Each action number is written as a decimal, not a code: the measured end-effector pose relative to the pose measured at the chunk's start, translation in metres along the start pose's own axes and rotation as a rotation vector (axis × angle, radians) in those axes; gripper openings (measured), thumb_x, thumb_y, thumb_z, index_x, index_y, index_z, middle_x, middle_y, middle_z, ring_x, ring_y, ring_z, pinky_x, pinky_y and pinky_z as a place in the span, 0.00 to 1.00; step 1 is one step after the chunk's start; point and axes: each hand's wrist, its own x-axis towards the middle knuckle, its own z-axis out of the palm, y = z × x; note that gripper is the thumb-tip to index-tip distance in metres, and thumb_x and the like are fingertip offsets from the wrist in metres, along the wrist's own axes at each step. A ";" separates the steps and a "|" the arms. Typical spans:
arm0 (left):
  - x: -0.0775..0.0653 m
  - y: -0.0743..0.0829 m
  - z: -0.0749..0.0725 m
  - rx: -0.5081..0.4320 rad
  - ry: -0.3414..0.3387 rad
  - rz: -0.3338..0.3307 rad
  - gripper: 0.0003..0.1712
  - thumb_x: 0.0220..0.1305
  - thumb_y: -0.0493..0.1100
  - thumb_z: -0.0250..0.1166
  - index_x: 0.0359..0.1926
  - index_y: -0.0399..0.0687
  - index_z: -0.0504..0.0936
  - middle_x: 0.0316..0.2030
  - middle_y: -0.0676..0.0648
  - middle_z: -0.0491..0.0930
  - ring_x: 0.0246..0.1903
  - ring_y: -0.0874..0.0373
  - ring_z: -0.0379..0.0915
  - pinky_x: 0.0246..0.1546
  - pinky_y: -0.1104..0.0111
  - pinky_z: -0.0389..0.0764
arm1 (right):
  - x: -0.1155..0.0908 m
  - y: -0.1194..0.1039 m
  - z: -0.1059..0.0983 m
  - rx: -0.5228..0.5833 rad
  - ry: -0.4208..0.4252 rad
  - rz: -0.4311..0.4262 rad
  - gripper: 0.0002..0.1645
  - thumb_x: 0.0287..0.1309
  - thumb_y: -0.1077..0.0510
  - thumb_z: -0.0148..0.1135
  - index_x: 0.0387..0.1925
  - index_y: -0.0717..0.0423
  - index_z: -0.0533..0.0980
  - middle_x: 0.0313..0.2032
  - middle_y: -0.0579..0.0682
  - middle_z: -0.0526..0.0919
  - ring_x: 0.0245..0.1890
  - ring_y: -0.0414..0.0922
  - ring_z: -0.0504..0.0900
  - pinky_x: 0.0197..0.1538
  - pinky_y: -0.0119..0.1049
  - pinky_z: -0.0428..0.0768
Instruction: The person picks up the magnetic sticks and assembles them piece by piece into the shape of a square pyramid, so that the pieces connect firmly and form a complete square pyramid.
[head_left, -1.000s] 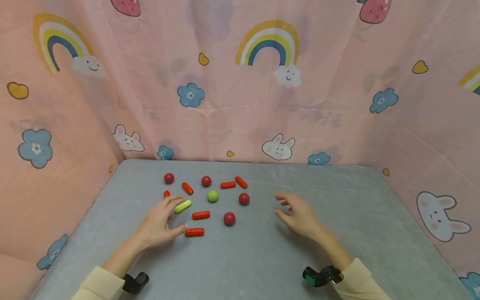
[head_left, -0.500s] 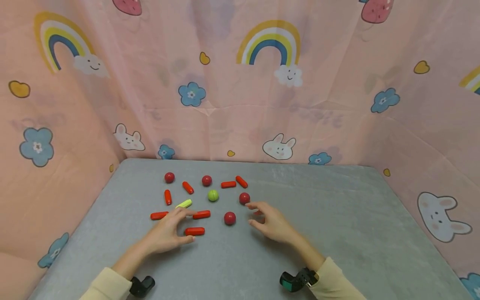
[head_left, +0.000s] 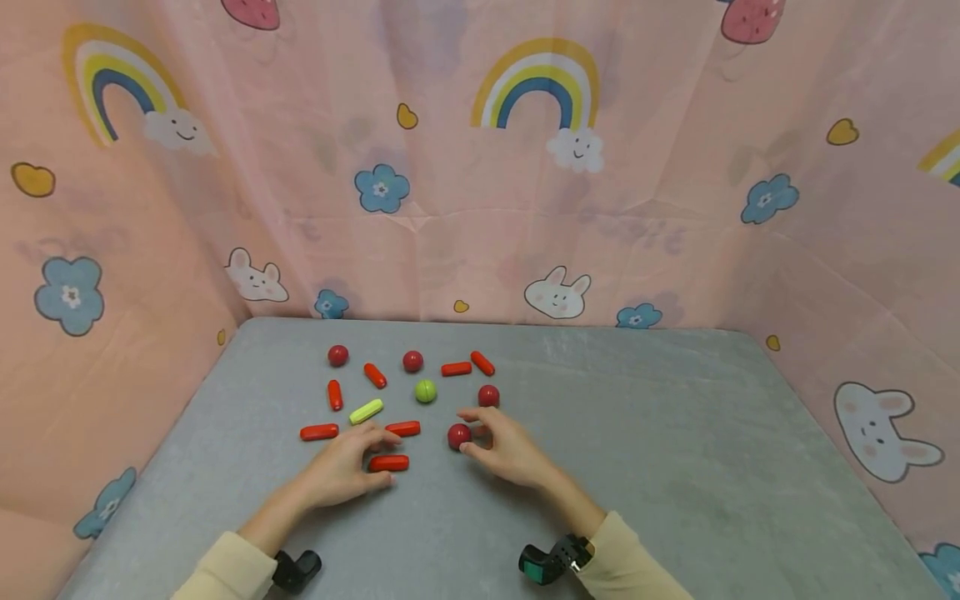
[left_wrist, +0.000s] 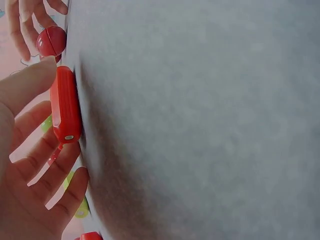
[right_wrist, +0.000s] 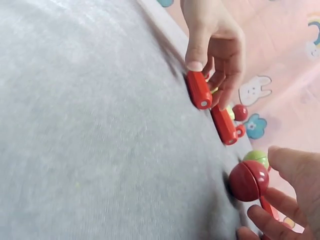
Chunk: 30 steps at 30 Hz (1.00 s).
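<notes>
My left hand [head_left: 348, 468] spreads its thumb and fingers about a short red rod [head_left: 389, 463], which lies on the grey table. In the left wrist view the thumb overlaps one end of this faceted rod [left_wrist: 66, 107]; a silvery dot marks the other end. A second red rod [head_left: 405, 428] lies just beyond the fingertips. My right hand [head_left: 506, 446] is at a glossy red ball [head_left: 457, 436], thumb on the near side, fingers beyond. A groove circles this ball [right_wrist: 245, 181] in the right wrist view, where the thumb stands apart from it.
Behind the hands lie a green ball [head_left: 425, 392], a yellow-green rod [head_left: 366, 412], more red balls such as one [head_left: 488, 396] near the right fingers, and several red rods [head_left: 319, 432]. A pink patterned curtain [head_left: 450, 250] rises along the table's back and sides.
My right hand has moved left from beside the group to the nearest red ball. My left hand has shifted slightly right and nearer, uncovering two red rods on the left.
</notes>
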 end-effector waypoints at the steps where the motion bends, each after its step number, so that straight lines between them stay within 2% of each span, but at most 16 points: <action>1: 0.000 0.000 0.001 0.009 -0.002 0.001 0.24 0.46 0.47 0.73 0.48 0.57 0.79 0.43 0.60 0.76 0.43 0.63 0.71 0.45 0.62 0.74 | 0.001 0.000 0.002 -0.004 0.007 0.000 0.26 0.54 0.58 0.63 0.56 0.56 0.71 0.50 0.52 0.76 0.44 0.45 0.79 0.47 0.40 0.77; 12: 0.003 0.001 0.002 0.033 -0.005 0.024 0.18 0.49 0.42 0.71 0.43 0.56 0.82 0.40 0.61 0.76 0.41 0.63 0.72 0.44 0.64 0.75 | 0.004 0.000 0.012 -0.075 0.018 0.015 0.23 0.54 0.60 0.62 0.53 0.55 0.73 0.44 0.50 0.78 0.41 0.43 0.76 0.45 0.39 0.76; 21: 0.004 0.001 0.004 0.040 -0.013 -0.008 0.14 0.50 0.40 0.70 0.40 0.57 0.83 0.38 0.61 0.75 0.41 0.64 0.72 0.44 0.63 0.75 | 0.009 0.001 0.020 -0.150 0.087 0.004 0.18 0.53 0.62 0.63 0.48 0.56 0.76 0.39 0.49 0.79 0.36 0.42 0.75 0.40 0.36 0.75; 25: 0.005 0.003 0.004 0.051 -0.010 -0.009 0.13 0.50 0.40 0.70 0.39 0.57 0.83 0.38 0.61 0.76 0.41 0.63 0.72 0.44 0.62 0.75 | 0.009 0.001 0.020 -0.136 0.090 0.008 0.18 0.53 0.62 0.63 0.48 0.56 0.76 0.39 0.49 0.79 0.35 0.42 0.75 0.39 0.35 0.75; 30: 0.006 0.008 0.004 0.070 0.002 0.024 0.13 0.51 0.41 0.69 0.40 0.57 0.82 0.40 0.58 0.77 0.43 0.62 0.73 0.46 0.61 0.76 | 0.007 0.001 0.016 -0.051 0.085 0.032 0.18 0.52 0.63 0.63 0.47 0.56 0.75 0.39 0.50 0.79 0.34 0.42 0.76 0.37 0.34 0.75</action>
